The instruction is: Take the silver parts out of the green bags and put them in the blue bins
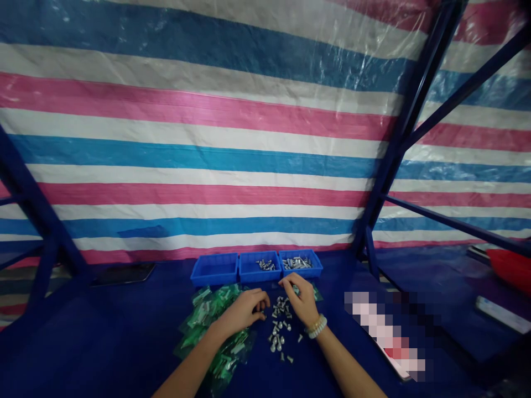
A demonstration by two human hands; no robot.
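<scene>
My left hand is curled beside the pile of small metal screws, its wrist over a heap of clear plastic bags with green and white pieces. Whatever its bent fingers hold, if anything, is too small to make out. Over the far end of the screws is my right hand, with a beaded bracelet on the wrist. Its thumb and fingers are pinched together just in front of the bins, and their contents are hidden. A clear bag with green bits lies partly under this hand.
Three blue bins stand in a row behind my hands: the left bin, the middle bin and right bin with metal parts. A dark flat phone-like object lies left. A blurred pink-edged object lies right. Blue metal posts frame a striped sheet.
</scene>
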